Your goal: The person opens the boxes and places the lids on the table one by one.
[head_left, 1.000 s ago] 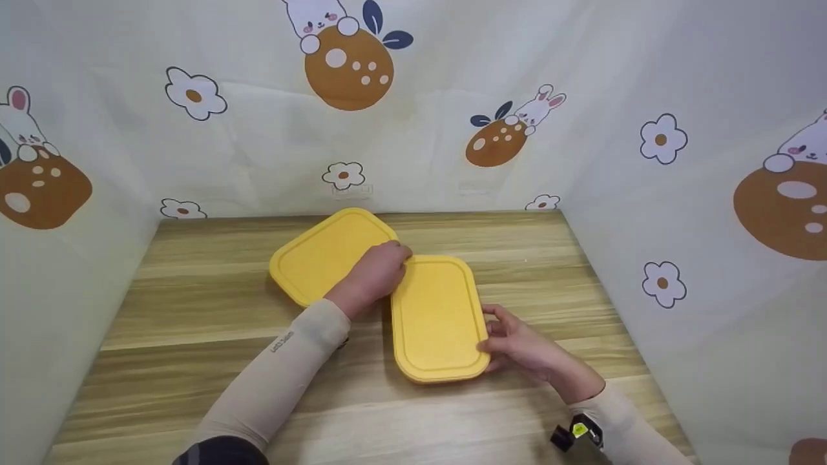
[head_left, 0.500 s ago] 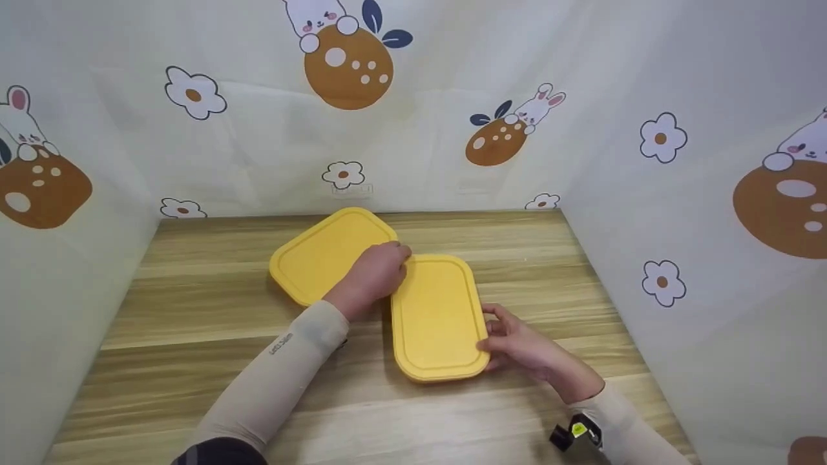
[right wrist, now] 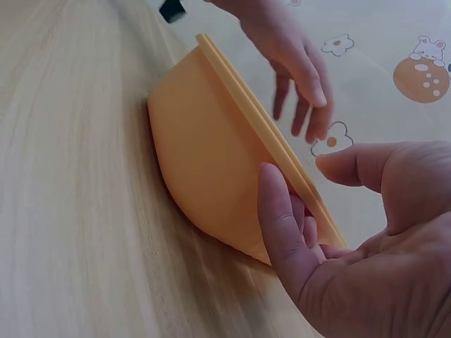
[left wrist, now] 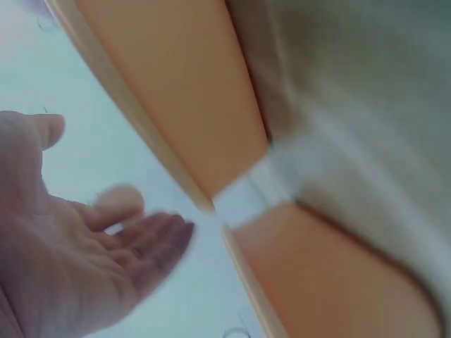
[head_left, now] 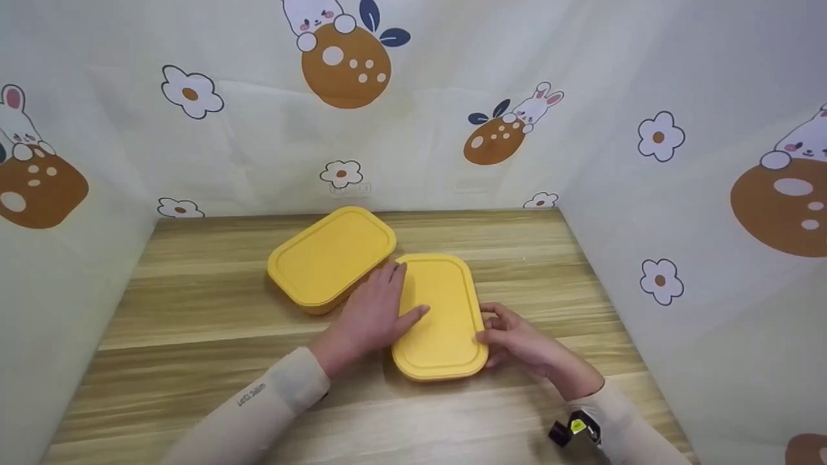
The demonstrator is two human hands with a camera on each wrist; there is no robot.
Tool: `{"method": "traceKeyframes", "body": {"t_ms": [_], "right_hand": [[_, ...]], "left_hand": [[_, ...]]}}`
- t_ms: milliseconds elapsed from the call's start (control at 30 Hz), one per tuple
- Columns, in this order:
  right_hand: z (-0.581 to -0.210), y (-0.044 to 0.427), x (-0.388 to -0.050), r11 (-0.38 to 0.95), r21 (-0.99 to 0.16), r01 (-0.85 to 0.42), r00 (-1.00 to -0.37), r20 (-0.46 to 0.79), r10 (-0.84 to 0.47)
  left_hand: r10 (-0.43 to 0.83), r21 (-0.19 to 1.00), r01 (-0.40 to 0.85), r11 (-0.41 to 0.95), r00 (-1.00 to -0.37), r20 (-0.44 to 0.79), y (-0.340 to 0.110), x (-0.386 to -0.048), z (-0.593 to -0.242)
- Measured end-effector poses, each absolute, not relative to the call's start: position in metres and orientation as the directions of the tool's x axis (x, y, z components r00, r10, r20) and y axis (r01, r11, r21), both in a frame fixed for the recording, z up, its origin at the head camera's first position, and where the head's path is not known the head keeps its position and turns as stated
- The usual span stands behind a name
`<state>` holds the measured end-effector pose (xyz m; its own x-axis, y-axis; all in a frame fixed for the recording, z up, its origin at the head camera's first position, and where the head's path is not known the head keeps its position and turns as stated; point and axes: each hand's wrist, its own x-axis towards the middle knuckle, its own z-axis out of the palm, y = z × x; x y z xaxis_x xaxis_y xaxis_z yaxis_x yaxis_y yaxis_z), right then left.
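Two yellow food storage boxes with lids on stand on the wooden table. One box (head_left: 446,303) lies lengthwise in the middle; the other box (head_left: 333,258) sits behind it to the left, turned at an angle. My left hand (head_left: 368,316) is over the near box's left edge, fingers extended and thumb spread above the lid. In the right wrist view it appears raised off the lid. My right hand (head_left: 520,345) holds the near box at its right side. Its fingers (right wrist: 282,225) lie under the lid's rim against the wall, with the thumb at the lid's edge.
A pale cloth wall (head_left: 413,129) printed with rabbits and flowers encloses the wooden table (head_left: 194,361) at the back and both sides. A narrow gap separates the two boxes. A small black device (head_left: 575,426) is strapped on the right wrist.
My left hand has let go of the near box's far left corner and drawn back toward me, its fingers straightening. My right hand and both boxes have stayed about where they were.
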<state>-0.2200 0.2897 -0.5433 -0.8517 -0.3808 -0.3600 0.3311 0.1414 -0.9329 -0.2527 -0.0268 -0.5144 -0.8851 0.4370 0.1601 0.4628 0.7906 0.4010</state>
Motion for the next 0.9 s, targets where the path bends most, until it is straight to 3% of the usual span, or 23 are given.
{"method": "traceKeyframes", "body": {"t_ms": [133,333,700,900], "right_hand": [[-0.543,0.291,-0.224,0.153,-0.934,0.322,-0.85,-0.357,-0.388],[-0.542,0.295,-0.234,0.201,-0.942,0.269,-0.863,-0.328,-0.384],[-0.534,0.297,-0.251,0.235,-0.935,0.266,-0.849,-0.343,-0.401],[-0.529,0.298,-0.261,0.289,-0.936,0.202,-0.848,-0.315,-0.426]], "left_hand": [[0.395,0.444,0.396,0.804,-0.913,0.099,-0.024,-0.22,-0.526],[0.387,0.389,0.391,0.834,-0.918,0.092,-0.018,-0.194,-0.542],[0.404,0.298,0.426,0.854,-0.905,0.134,-0.011,-0.192,-0.55],[0.394,0.262,0.41,0.874,-0.912,0.114,-0.009,-0.192,-0.551]]}}
